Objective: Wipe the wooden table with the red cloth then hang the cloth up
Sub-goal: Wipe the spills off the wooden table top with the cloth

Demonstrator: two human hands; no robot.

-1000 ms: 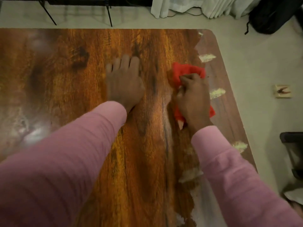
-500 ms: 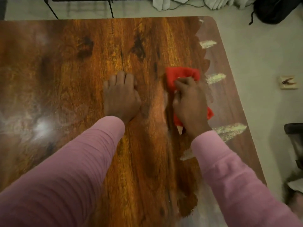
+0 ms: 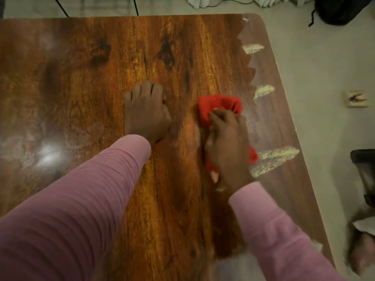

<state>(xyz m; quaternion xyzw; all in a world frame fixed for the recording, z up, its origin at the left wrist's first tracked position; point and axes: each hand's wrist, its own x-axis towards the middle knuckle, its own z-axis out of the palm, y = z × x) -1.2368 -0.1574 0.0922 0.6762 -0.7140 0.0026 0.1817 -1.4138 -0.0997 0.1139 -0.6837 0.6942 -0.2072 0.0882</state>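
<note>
The wooden table (image 3: pixel 81 78) fills most of the view, glossy orange-brown with dark knots. My right hand (image 3: pixel 228 145) presses the bunched red cloth (image 3: pixel 220 105) flat on the tabletop near the right edge; the cloth shows beyond my fingers and at the side of my palm. My left hand (image 3: pixel 145 114) rests palm-down on the wood just left of it, fingers together, holding nothing. Both arms wear pink sleeves. A dusty, hazy strip with pale smears (image 3: pixel 274 159) runs along the table's right side.
Pale floor lies right of the table, with a small tile-like object (image 3: pixel 356 98) on it. A dark bag (image 3: pixel 343 9) sits at the top right, white fabric and cables at the top, thin black legs (image 3: pixel 60 7) at the top left, a dark chair edge (image 3: pixel 363 171) at right.
My right hand has dragged the red cloth toward me along the right part of the table. My left hand has also slid nearer. The view has shifted a little.
</note>
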